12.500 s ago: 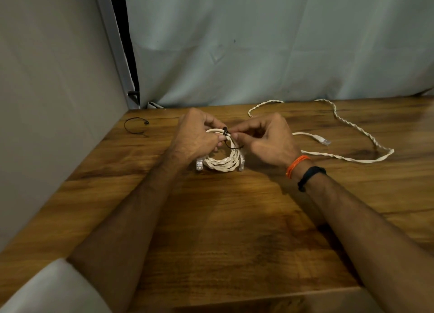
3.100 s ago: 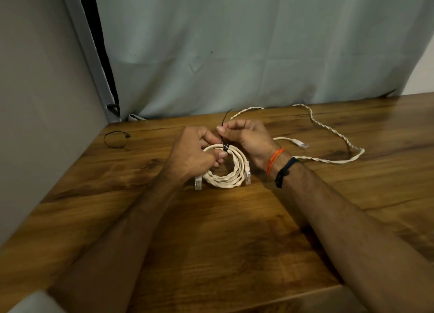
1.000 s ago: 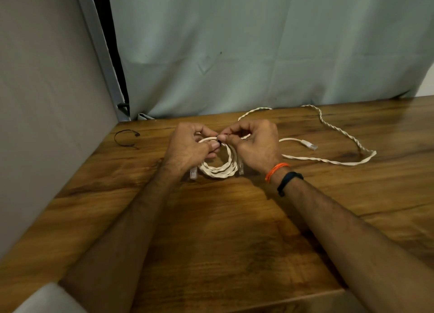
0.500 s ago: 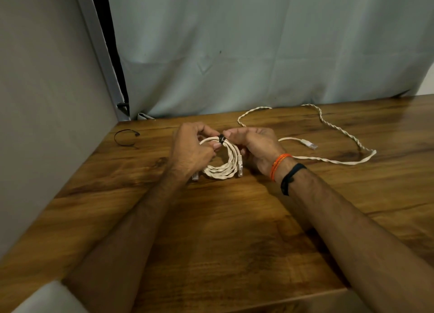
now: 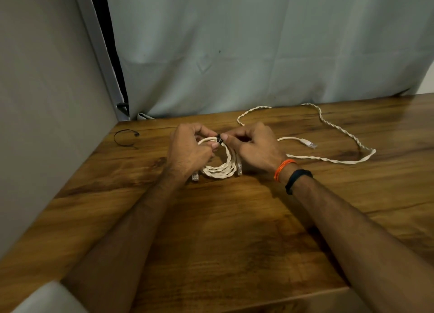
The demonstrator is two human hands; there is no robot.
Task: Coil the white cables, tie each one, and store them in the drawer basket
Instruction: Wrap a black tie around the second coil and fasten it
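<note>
A coiled white twisted cable (image 5: 220, 169) lies on the wooden table (image 5: 234, 230) between my hands, its two clear plugs at the near side. A black tie (image 5: 219, 139) wraps the coil at its far edge. My left hand (image 5: 187, 150) grips the coil's left side, thumb and fingers curled beside the tie. My right hand (image 5: 256, 148) pinches the tie from the right. A second white cable (image 5: 333, 127) lies loose and uncoiled to the right, its plug (image 5: 309, 144) pointing right. No drawer basket is in view.
A spare black tie (image 5: 125, 137) lies in a loop near the table's far left corner. A grey panel (image 5: 47, 101) walls the left side and a pale curtain (image 5: 258, 42) hangs behind the table. The table's near edge runs below my forearms.
The tie's long free end, seen sticking up three seconds ago, is no longer visible. My right hand has rolled back over the tie. The coil stays in place.
</note>
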